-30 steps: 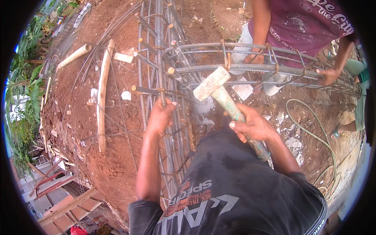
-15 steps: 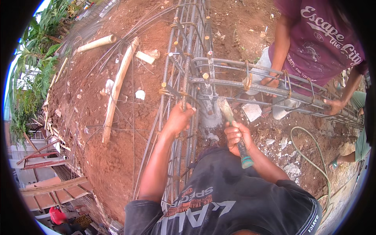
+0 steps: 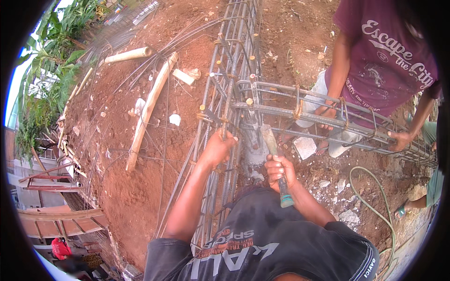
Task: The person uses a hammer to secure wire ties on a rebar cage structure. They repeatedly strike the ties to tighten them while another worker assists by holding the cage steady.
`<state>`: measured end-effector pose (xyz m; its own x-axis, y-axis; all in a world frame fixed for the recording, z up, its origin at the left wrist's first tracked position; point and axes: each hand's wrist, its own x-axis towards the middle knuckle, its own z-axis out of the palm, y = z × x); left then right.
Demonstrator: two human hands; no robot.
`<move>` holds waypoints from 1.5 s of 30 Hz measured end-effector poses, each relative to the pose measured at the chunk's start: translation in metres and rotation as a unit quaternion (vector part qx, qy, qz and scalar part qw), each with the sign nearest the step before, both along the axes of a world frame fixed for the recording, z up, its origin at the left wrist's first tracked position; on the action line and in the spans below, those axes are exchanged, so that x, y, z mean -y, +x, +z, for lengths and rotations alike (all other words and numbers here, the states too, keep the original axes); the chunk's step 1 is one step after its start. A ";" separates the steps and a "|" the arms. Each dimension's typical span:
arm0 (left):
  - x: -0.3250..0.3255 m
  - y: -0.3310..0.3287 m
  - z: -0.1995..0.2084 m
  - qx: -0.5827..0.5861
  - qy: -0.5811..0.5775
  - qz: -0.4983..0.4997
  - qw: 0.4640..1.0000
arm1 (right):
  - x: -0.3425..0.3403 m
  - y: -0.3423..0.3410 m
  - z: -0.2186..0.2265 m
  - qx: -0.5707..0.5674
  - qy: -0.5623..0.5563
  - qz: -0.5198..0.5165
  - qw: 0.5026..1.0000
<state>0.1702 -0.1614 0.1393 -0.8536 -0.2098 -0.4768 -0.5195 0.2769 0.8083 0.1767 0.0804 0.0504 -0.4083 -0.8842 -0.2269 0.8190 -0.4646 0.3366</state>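
Note:
My left hand (image 3: pixel 218 149) is closed around a steel bar of a long rebar cage (image 3: pixel 228 105) running away from me. My right hand (image 3: pixel 280 171) grips a rod-shaped tool (image 3: pixel 270 140) with a worn, pale upper end and a dark grip ending in teal. The tool points up and away, to the right of the cage; its exact kind is unclear. A second rebar cage (image 3: pixel 276 110) meets the first from the right. Across from me, a person in a maroon shirt (image 3: pixel 370 79) has both hands on that second cage.
Left of the cage, a wooden plank (image 3: pixel 152 112), a bamboo piece (image 3: pixel 126 55) and thin loose rods lie on red soil. A pale stone slab (image 3: pixel 305 147) rests under the side cage. A hose (image 3: pixel 375 180) curls at right, near another person's sandalled foot (image 3: pixel 401 211).
The whole view has shifted slightly, so the scene sits lower and further right. My right hand has tipped the tool a little more upright. My left hand keeps its hold on the bar.

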 end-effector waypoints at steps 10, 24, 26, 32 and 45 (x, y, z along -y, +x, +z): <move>-0.008 0.008 0.001 -0.013 -0.274 -0.043 0.961 | -0.004 0.000 0.015 -0.094 -0.004 0.005 0.996; -0.029 0.029 0.002 -0.178 -0.411 -0.024 0.894 | -0.022 0.000 0.019 -0.143 0.043 0.040 0.988; -0.045 0.031 0.007 -0.381 -0.430 0.013 0.818 | -0.051 -0.001 0.017 -0.142 0.070 0.041 0.987; -0.100 -0.009 -0.013 -0.145 0.191 0.204 0.949 | -0.117 0.014 0.053 -0.314 0.256 0.052 0.912; -0.144 -0.064 -0.040 -0.100 0.155 0.214 0.959 | -0.114 -0.129 0.164 -0.666 0.568 -0.024 0.483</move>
<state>0.1065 -0.0179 0.0994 -0.8022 -0.4359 -0.4080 -0.3575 -0.1966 0.9130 0.0482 0.1946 0.2145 -0.8746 -0.4809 -0.0616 -0.0642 0.2408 -0.9684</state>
